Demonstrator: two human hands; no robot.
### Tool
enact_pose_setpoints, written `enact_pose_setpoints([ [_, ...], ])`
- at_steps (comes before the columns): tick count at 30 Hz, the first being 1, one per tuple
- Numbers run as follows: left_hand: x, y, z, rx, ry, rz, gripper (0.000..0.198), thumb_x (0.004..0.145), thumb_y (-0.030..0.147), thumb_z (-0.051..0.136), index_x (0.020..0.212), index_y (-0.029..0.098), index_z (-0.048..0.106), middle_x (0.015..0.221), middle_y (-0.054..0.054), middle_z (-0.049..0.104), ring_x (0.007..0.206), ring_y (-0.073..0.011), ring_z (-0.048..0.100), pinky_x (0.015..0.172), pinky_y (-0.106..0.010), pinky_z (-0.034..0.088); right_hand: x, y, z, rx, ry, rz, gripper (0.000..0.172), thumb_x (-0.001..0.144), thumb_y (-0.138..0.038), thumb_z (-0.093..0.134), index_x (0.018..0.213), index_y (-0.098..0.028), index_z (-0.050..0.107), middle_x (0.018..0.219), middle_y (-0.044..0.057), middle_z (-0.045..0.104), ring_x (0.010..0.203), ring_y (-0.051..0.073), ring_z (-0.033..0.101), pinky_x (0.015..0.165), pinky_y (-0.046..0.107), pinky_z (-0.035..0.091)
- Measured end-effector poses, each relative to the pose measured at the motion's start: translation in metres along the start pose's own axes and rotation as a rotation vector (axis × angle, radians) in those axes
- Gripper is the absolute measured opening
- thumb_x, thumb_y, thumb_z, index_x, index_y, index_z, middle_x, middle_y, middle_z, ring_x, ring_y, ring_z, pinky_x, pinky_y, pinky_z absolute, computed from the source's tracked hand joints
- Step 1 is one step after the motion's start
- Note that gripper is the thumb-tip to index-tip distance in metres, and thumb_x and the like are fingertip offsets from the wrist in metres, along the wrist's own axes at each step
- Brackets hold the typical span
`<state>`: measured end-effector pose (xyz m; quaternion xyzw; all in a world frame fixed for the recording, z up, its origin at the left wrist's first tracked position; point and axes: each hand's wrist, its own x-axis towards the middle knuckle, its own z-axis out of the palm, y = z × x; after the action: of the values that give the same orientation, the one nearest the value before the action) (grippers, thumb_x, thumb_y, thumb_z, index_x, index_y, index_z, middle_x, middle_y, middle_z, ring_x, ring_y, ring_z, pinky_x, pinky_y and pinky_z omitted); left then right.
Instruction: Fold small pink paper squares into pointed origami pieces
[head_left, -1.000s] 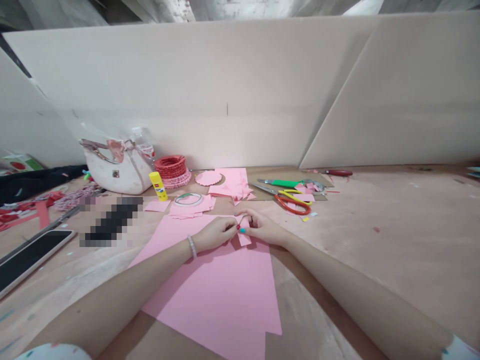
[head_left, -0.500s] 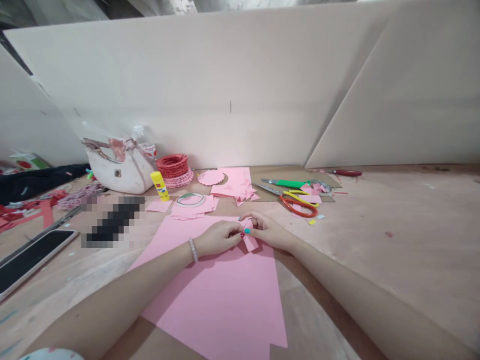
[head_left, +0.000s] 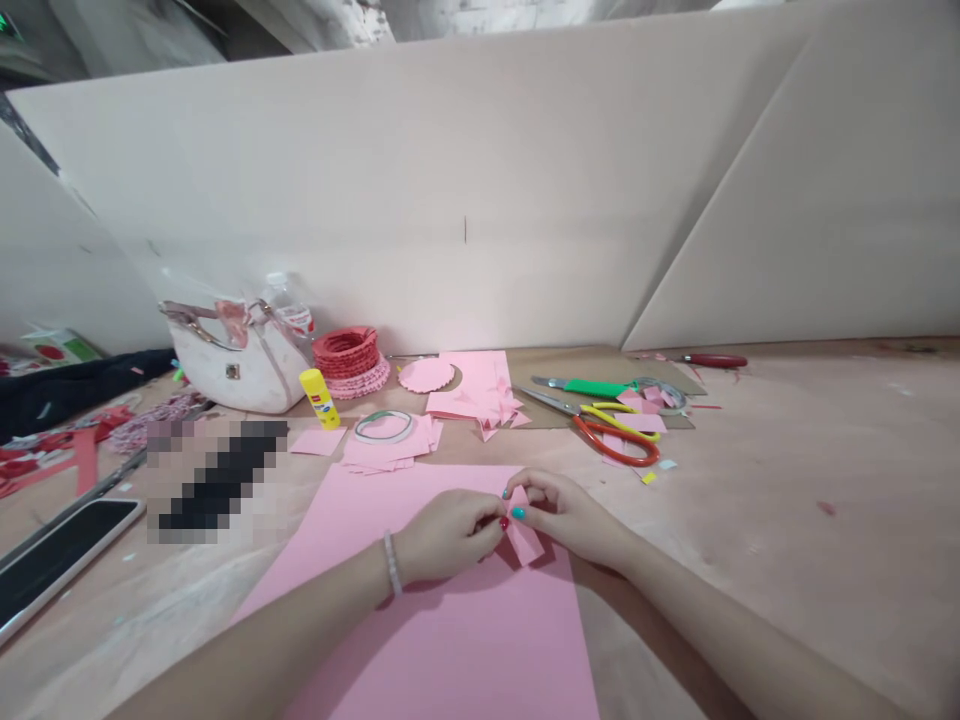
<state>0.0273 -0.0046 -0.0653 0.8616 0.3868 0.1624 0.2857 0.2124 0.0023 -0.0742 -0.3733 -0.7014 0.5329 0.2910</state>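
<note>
My left hand (head_left: 446, 535) and my right hand (head_left: 570, 518) meet above a large pink paper sheet (head_left: 480, 640). Their fingertips pinch a small folded piece of pink paper (head_left: 524, 541) between them. Part of that piece is hidden by my fingers, and its lower corner sticks out below them. My left wrist wears a pale beaded bracelet (head_left: 391, 562). The small piece stays close above the sheet, and I cannot tell whether they touch.
Beyond the sheet lie pink paper scraps (head_left: 390, 445), a tape roll (head_left: 383, 426) and a yellow glue stick (head_left: 319, 398). Orange-handled scissors (head_left: 615, 441) rest on cardboard at right. A white handbag (head_left: 232, 365) and coiled red paper (head_left: 349, 362) stand behind. A phone (head_left: 56, 570) lies at left.
The whole scene sits lower in the view and slightly to the right. Both hands still pinch the small pink piece, with no visible change in grip.
</note>
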Motion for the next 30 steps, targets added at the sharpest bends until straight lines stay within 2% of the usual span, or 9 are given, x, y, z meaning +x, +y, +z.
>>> enact_pose_setpoints([
  [5,0.0006,0.0024,0.0005,-0.032,-0.033,0.027,0.019,0.078,0.016,0.037,0.060,0.015,0.045,0.057,0.004,0.053,0.055,-0.0065,0.044,0.056,-0.016,0.031,-0.0011,0.0035,-0.0028,-0.055,0.048,0.002,0.021,0.076,-0.033,0.053,0.091,-0.018,0.054,0.066,-0.001,0.056,0.063,0.011,0.051,0.059,0.022,0.040],
  [10,0.0001,0.0014,0.0025,-0.029,-0.016,0.017,0.016,0.077,0.016,0.039,0.063,0.016,0.046,0.059,0.004,0.054,0.054,-0.0063,0.044,0.055,-0.016,0.031,-0.0017,0.0025,-0.0040,-0.122,0.063,0.015,0.019,0.078,-0.032,0.052,0.090,-0.019,0.054,0.071,-0.001,0.054,0.066,0.011,0.051,0.060,0.022,0.040],
  [15,-0.0006,0.0020,0.0026,-0.022,-0.012,-0.005,0.014,0.077,0.018,0.040,0.066,0.017,0.048,0.061,0.004,0.054,0.055,-0.0069,0.043,0.055,-0.016,0.030,-0.0014,-0.0018,-0.0039,-0.108,0.009,0.047,0.017,0.080,-0.030,0.049,0.091,-0.018,0.052,0.070,-0.001,0.053,0.065,0.011,0.050,0.059,0.021,0.039],
  [25,-0.0009,0.0037,-0.0004,-0.109,-0.077,-0.057,0.027,0.080,0.017,0.031,0.058,0.015,0.046,0.059,0.002,0.055,0.057,-0.0074,0.047,0.062,-0.017,0.034,-0.0004,0.0003,0.0002,-0.057,0.021,0.001,0.021,0.078,-0.035,0.049,0.091,-0.019,0.053,0.072,0.000,0.054,0.070,0.012,0.051,0.063,0.025,0.043],
  [30,-0.0027,0.0046,0.0012,-0.177,-0.052,-0.108,0.018,0.075,0.015,0.036,0.057,0.015,0.042,0.054,0.003,0.051,0.050,-0.0067,0.043,0.052,-0.017,0.032,-0.0029,0.0013,0.0038,-0.078,0.028,0.021,0.025,0.080,-0.026,0.047,0.105,-0.024,0.047,0.061,-0.006,0.045,0.055,0.008,0.041,0.054,0.022,0.037],
])
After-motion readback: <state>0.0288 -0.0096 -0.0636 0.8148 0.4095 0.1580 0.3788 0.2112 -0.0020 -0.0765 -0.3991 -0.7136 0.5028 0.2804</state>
